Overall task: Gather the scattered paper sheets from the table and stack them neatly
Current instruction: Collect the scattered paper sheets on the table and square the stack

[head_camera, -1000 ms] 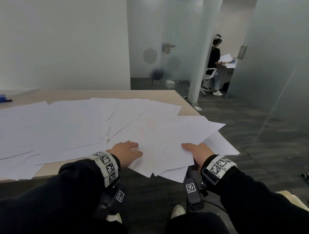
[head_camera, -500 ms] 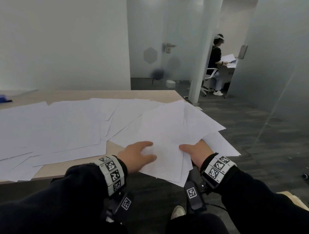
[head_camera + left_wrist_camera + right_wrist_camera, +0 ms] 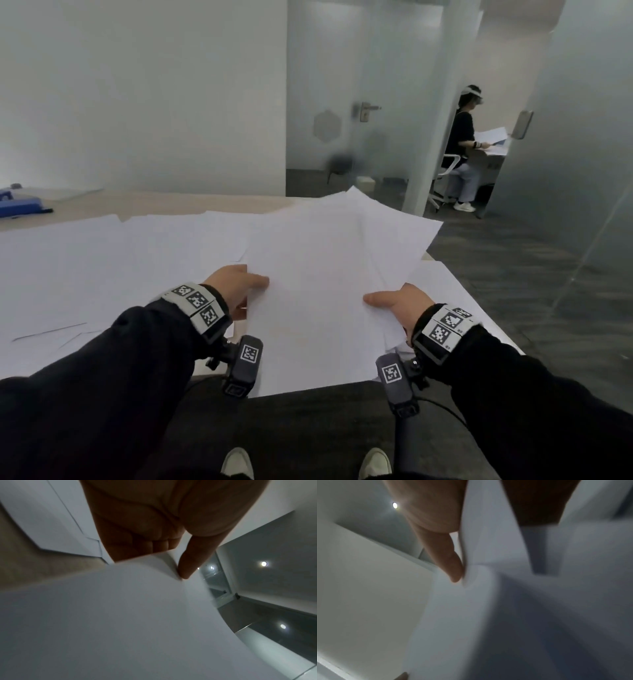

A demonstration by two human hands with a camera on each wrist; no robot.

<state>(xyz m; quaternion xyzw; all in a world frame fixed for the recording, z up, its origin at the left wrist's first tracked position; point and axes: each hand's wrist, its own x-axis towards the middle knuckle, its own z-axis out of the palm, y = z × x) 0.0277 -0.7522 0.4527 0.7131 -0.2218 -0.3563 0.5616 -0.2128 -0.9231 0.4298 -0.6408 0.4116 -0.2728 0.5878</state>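
Gripping the fanned bundle of sheets [image 3: 325, 274] above the worktop's [image 3: 85, 207] near right corner, the left hand [image 3: 233, 291] and right hand [image 3: 400, 305] pinched opposite edges, thumbs on top. Squaring it probably called for loosening both grips and tapping one edge down; loose sheets [image 3: 102, 267] lay scattered toward the left edge.

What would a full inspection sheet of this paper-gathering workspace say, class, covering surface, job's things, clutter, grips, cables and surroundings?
Surface: light wooden table, mostly covered in paper.
Job's things: fanned bundle of sheets held raised, edges uneven; loose sheets spread flat to the left; one sheet under the bundle at the right.
Clutter: blue object at the far left edge.
Grips: left hand and right hand each pinch a side of the bundle, thumb on top.
Cables: black cable from the right wrist camera.
Surroundings: frosted glass door; seated person with papers beyond.
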